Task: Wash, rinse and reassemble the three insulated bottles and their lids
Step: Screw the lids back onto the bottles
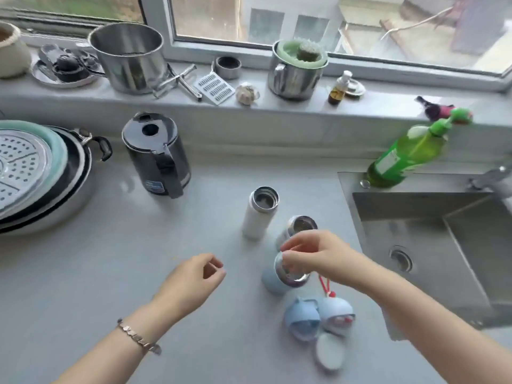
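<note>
Right hand (313, 253): fingers curled down, pinching the steel rim of the blue bottle (273, 282) from above. The bottle sat directly under this hand with its mouth open and no lid on. Its long axis was close to upright, the mouth tipped a little toward the person. Could not tell whether the base rested on the counter (110, 273).

Left hand (194, 278): loosely curled, holding nothing, hovering over the counter, apart from the blue bottle on its left side. Right hand clearly the nearer one, already in contact.

Steel-mouthed second bottle (300, 224): just beyond the right hand's knuckles, upright, open. White bottle (259, 214): farther out, beyond and between the two hands, upright, open.

Three lids lay in a cluster on the near side of the right hand, under the forearm line: blue lid (300, 320), pale lid with red cord (336, 311), white lid (328, 353).

Sink (388, 217): to the right of the right hand.

Judgement: the next move turns on carrying the held bottle rightward, across the sink edge.
</note>
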Demonstrator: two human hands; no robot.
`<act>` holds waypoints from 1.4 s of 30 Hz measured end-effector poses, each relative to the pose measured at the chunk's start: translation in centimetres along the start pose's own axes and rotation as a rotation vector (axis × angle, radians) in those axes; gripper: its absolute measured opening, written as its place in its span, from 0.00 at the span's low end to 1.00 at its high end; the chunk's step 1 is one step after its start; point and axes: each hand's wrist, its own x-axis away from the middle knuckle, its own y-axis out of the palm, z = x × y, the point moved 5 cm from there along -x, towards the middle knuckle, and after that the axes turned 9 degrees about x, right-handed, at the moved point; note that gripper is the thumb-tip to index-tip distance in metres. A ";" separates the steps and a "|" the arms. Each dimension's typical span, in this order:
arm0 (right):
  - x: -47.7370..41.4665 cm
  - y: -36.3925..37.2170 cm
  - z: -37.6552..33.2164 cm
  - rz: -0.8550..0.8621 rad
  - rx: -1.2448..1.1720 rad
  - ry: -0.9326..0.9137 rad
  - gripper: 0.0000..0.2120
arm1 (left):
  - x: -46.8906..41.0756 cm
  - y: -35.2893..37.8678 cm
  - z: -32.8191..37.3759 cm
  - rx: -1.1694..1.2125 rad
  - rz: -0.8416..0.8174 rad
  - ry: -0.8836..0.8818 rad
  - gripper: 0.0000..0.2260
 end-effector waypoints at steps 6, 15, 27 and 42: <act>3.4 -4.3 15.7 0.178 0.409 0.260 0.15 | 2.4 9.9 0.8 -0.070 -0.074 -0.045 0.03; 0.3 2.7 21.9 0.077 0.563 0.178 0.32 | 6.3 18.9 2.1 0.137 0.139 -0.178 0.07; 0.0 -9.2 16.5 0.420 -0.140 -0.050 0.26 | 3.9 11.9 12.4 0.180 0.694 0.266 0.25; -0.6 -14.2 16.5 0.537 -0.210 0.039 0.22 | -9.7 12.1 15.5 -0.684 -0.030 0.071 0.23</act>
